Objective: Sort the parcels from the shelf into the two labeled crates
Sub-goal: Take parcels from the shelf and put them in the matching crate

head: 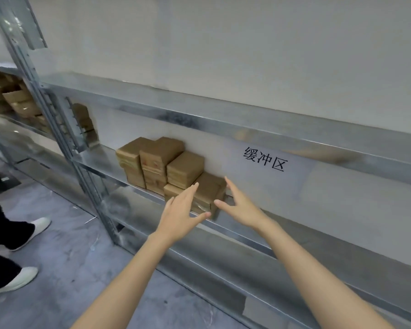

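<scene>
Parcel (210,185), front of shelf (95,167): stiff cardboard, likely light; best gripped by opposite sides. Left hand (180,210), right hand (240,205): fingers (190,189) spread, empty.

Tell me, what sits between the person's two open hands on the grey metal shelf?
In the head view, a flat brown cardboard parcel, the rightmost of the stack, lies between the left hand and right hand.

Both arms out in front, left forearm (138,269) and right forearm (318,269) bare and stretched long. Left hand (184,210) flat, fingers straight, thumb splayed right. Right hand (241,206) open too, thumb spread toward the left; palms face each other, apart.
</scene>
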Demonstrator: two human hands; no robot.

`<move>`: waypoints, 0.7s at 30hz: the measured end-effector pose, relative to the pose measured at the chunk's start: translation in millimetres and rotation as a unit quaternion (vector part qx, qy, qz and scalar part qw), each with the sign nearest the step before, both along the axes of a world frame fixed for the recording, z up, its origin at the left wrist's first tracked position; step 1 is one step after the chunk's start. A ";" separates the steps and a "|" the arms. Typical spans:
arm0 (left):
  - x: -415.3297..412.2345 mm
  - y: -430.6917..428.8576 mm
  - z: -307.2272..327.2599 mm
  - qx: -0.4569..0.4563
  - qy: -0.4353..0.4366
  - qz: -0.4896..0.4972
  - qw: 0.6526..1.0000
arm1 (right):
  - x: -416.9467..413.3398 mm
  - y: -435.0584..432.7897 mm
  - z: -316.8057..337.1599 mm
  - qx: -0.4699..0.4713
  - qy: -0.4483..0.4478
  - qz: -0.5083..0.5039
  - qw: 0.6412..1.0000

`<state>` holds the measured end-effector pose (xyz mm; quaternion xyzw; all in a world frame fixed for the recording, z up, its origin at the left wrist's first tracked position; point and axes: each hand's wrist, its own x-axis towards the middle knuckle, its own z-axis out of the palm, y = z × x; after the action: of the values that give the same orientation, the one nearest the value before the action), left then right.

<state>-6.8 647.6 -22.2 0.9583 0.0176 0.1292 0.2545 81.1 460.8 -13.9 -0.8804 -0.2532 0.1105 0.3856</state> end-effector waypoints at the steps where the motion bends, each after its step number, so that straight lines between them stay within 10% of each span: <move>1: 11.9 4.7 -7.3 0.020 0.006 -0.013 1.000 | 7.9 3.1 -5.2 -0.017 -0.006 -0.009 1.000; 21: 135.1 76.4 -90.9 0.104 0.019 -0.179 0.978 | 92.8 93.0 -97.9 -0.139 0.090 -0.126 0.978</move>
<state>128.3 724.0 -113.2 0.9693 -0.1630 0.0642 0.1724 173.9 553.8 -111.8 -0.9366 -0.0863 0.1736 0.2917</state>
